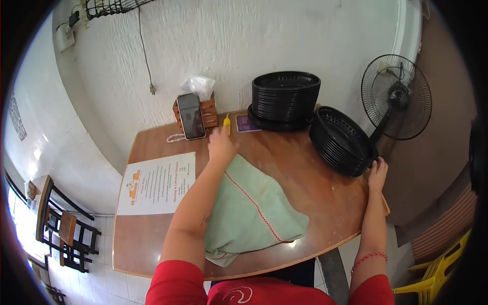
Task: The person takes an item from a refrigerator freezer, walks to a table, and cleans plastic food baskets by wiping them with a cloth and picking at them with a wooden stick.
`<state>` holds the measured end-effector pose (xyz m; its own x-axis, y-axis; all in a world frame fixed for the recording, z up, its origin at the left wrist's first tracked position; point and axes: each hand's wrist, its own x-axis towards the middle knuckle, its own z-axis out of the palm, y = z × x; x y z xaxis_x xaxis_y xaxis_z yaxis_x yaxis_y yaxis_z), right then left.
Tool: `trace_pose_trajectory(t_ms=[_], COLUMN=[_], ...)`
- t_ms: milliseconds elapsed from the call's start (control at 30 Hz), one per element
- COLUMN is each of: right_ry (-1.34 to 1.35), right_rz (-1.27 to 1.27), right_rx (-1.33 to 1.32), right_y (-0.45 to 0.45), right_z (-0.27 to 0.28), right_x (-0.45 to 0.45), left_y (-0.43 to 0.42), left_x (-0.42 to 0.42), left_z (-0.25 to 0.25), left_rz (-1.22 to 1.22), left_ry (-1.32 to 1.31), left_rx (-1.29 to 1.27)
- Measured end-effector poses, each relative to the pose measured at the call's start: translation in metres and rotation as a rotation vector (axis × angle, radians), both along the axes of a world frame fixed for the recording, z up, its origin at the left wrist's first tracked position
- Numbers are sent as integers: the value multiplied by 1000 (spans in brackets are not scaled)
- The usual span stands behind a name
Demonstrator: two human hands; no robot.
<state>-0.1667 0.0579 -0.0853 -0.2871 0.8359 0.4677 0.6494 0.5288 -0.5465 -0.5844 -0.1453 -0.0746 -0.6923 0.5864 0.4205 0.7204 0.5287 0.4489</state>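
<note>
1. We look down on a brown wood-grain table (325, 201) with a pale edging and a front edge that curves towards the wearer; light glints on its top.
2. On it, in the middle near the front, we find the green cloth (244, 208), lying rumpled with a red stitched line across it.
3. We see the left hand (222, 146) at the cloth's upper corner, its fingertips just beside a small yellow item (226, 126); the fingers are blurred, so we cannot tell whether they pinch anything.
4. Our right hand (377, 174) touches the near end of the tilted stack of black baskets (341, 141) at the table's right side, fingers bent at the rim; we cannot tell how firmly they press.
5. Beside it, at the back, we see a taller basket stack (285, 99), upright, with a purple card (247, 123) to its left.
6. At the back left, a phone (191, 116) leans on a wooden holder (209, 113) with a clear plastic bag (198, 86), near a beaded loop (176, 138).
7. A printed sheet (157, 183) lies flat along the left side.
8. Behind, we face a rough white wall (213, 46) with a hanging cable (144, 46) ending in a plug.
9. To the right we have a black fan (398, 96) and, lower, a yellow chair (432, 284); to the left, dark seating (76, 234) on a tiled floor (103, 277).
</note>
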Motion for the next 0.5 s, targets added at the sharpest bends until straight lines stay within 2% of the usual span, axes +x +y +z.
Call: trace_pose_trajectory(t_ms=[100, 167, 333, 500], right_ry=[109, 174, -101, -189], right_rz=[-19, -17, 137, 248], right_rx=[490, 793, 788, 482], right_y=[-18, -26, -50, -49], right_z=[20, 26, 35, 61], right_x=[-24, -44, -75, -61], left_y=[-33, -59, -55, -54], left_x=[40, 74, 78, 79], left_z=[14, 21, -12, -8], left_rz=[-369, -531, -668, -700], left_ry=[137, 18, 196, 112], left_rx=[-37, -167, -105, -269])
